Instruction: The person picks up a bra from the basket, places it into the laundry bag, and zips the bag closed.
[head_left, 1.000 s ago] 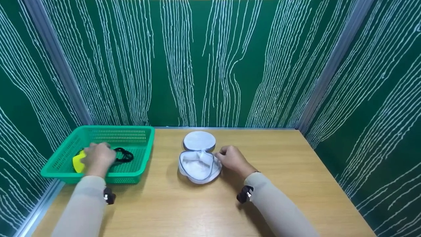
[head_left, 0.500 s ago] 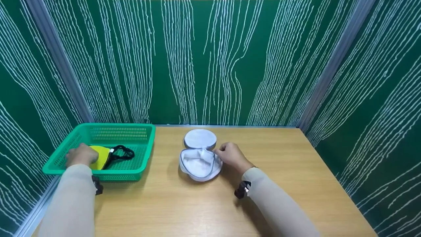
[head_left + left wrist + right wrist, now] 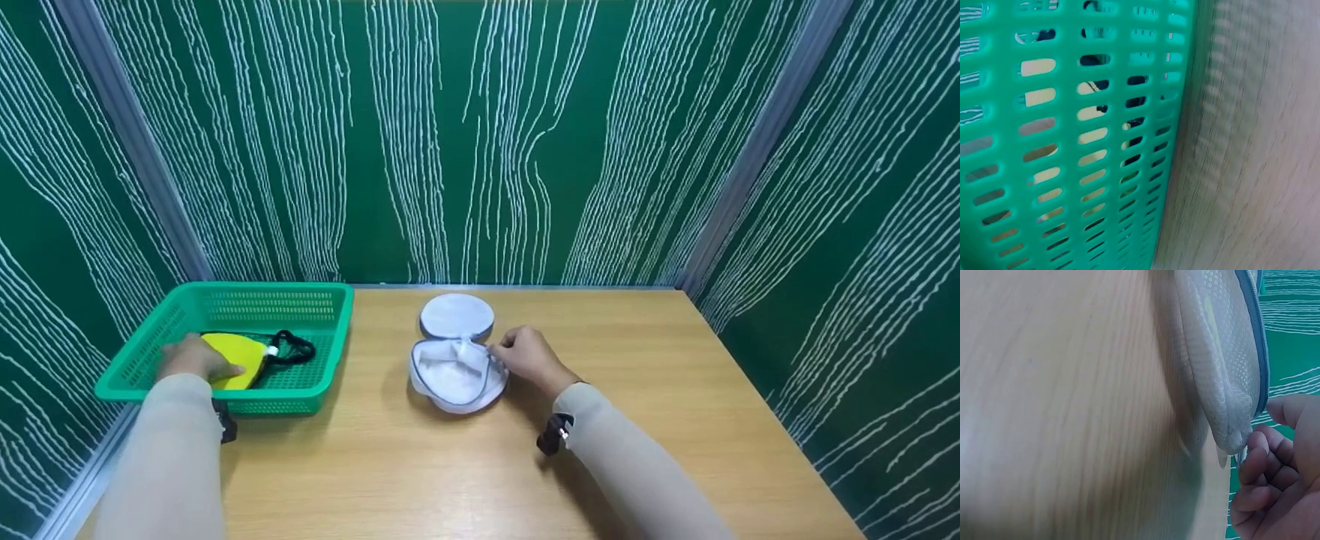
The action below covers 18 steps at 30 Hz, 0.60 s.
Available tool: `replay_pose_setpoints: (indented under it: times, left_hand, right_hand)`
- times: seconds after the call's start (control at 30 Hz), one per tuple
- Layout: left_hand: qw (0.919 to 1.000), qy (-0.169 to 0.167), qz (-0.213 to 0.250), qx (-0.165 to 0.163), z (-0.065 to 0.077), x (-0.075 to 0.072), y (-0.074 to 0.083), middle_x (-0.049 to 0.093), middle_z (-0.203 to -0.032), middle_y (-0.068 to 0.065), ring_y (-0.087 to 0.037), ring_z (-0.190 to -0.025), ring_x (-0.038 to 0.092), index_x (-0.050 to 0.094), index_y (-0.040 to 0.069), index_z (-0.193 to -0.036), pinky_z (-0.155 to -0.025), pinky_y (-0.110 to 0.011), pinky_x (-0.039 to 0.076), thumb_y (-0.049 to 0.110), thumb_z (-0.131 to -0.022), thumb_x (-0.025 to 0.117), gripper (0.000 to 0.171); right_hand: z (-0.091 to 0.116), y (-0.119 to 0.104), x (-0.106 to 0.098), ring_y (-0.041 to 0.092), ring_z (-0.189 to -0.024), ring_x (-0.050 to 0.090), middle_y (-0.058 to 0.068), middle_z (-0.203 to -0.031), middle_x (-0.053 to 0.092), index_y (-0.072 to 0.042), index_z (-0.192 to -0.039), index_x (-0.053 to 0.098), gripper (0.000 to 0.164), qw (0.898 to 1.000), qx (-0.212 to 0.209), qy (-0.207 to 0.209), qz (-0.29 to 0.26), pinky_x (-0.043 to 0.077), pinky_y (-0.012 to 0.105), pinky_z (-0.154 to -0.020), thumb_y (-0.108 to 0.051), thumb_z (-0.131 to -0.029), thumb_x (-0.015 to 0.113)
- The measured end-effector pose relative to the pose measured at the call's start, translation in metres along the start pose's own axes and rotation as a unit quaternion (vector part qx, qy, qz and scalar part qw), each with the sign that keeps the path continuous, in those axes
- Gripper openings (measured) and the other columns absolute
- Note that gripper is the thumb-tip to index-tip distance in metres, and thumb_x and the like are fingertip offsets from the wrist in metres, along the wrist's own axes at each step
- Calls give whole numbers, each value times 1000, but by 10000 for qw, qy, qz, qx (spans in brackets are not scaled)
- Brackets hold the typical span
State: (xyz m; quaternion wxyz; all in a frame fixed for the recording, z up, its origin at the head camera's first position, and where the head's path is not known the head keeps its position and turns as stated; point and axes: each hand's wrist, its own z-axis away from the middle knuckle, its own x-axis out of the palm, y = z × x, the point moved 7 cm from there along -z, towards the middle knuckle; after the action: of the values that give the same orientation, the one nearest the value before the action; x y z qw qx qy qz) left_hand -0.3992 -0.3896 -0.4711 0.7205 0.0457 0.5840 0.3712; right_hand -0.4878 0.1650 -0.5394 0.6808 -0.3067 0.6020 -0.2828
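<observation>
A white mesh zip bag (image 3: pixel 451 375) stands unzipped on the table, its round lid (image 3: pixel 456 317) folded back. My right hand (image 3: pixel 529 358) pinches the bag's right edge by the zip; in the right wrist view the thumb and curled fingers of this hand (image 3: pixel 1275 472) meet at the mesh corner. Inside a green basket (image 3: pixel 341 337), my left hand (image 3: pixel 191 358) grips a smooth yellow curved piece (image 3: pixel 238 356) with a dark edge, its thumb lying on top and the other fingers hidden. A white tab and a black cord loop (image 3: pixel 296 349) trail from the piece's right side.
The wooden table (image 3: pixel 465 480) ends at a green panel (image 3: pixel 585 150) with white wavy lines behind it, and similar panels flank both sides. In the left wrist view, the slotted basket wall (image 3: pixel 1067 140) fills most of the picture, beside wood surface (image 3: pixel 1252 140).
My left hand first moved left across the basket, then its thumb came over the yellow piece. The piece and its cord have shifted slightly right. My right hand stays at the bag's edge.
</observation>
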Motion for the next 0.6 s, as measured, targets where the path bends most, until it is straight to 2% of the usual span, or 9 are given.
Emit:
replay_pose_setpoints:
  times: [0.1,0.17,0.3,0.43,0.6]
  left_hand:
    - [9997,-73,233,-33,1,4,1,27,-161,-50,-56,-135,40,14,-17,-169,-127,-71,43,23,-102,85,106]
    - [9995,-79,289,-12,0,5,1,32,-161,-48,-55,-135,41,16,-18,-168,-128,-70,42,19,-101,86,104]
    - [9995,-26,313,6,0,2,3,46,-151,-44,-50,-128,48,29,-22,-160,-126,-66,46,14,-101,86,90]
    - [9994,-64,335,-73,-4,-1,1,51,-143,-40,-49,-122,49,36,-24,-153,-124,-65,48,11,-103,82,76]
    - [9993,97,360,72,-8,-7,1,57,-136,-39,-47,-115,53,45,-23,-147,-114,-62,54,5,-107,73,57]
  right_hand:
    - [0,0,1,18,-77,63,3,-83,68,-14,-87,80,24,10000,-31,13,56,50,28,-66,-28,-106,80]
    - [-1,-1,2,17,-75,62,2,-81,68,-14,-85,79,25,9999,-105,27,72,49,27,-64,-28,-106,80]
    - [-1,-4,3,16,-70,61,0,-77,67,-13,-82,78,28,9997,-223,11,38,48,27,-61,-27,-106,79]
    - [-2,-6,4,15,-70,61,0,-76,67,-14,-81,78,28,9997,-228,-36,39,48,27,-61,-27,-106,80]
    - [-3,-9,3,16,-71,63,1,-78,69,-13,-83,80,25,9996,-288,-37,57,50,27,-62,-23,-107,77]
